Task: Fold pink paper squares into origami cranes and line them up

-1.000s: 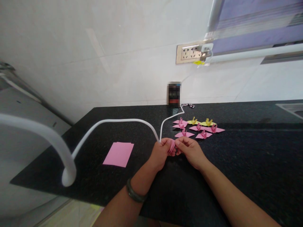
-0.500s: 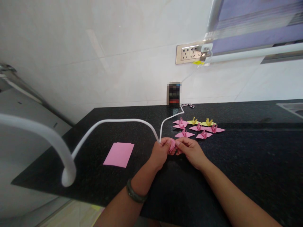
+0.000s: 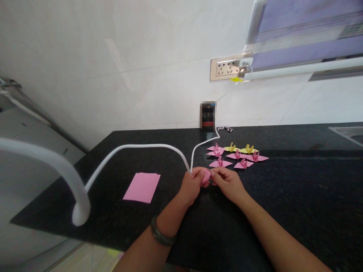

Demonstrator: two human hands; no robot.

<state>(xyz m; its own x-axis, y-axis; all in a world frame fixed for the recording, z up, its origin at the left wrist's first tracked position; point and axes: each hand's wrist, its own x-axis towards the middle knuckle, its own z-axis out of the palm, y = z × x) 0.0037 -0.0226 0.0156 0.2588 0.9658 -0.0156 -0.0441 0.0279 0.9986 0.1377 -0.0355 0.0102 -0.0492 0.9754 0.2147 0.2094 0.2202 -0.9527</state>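
Note:
Between my two hands is a small folded piece of pink paper, partly hidden by the fingers. My left hand grips it from the left, thumb on top. From the right, my right hand pinches at its edge with thumb and forefinger. Just beyond the hands stand several folded paper cranes, among them a pink crane and a yellow crane. Left of my left hand lies a small stack of square pink paper on the black countertop.
A white flexible stand arches over the counter on the left, its cord passing behind my left hand. A phone-like device with a blurred screen leans on the wall, a beaded strap beside it. A sink edge shows at right.
The view has tilted slightly, so the scene sits a little lower. My fingers have shifted only slightly on the folded pink paper; both hands still hold it.

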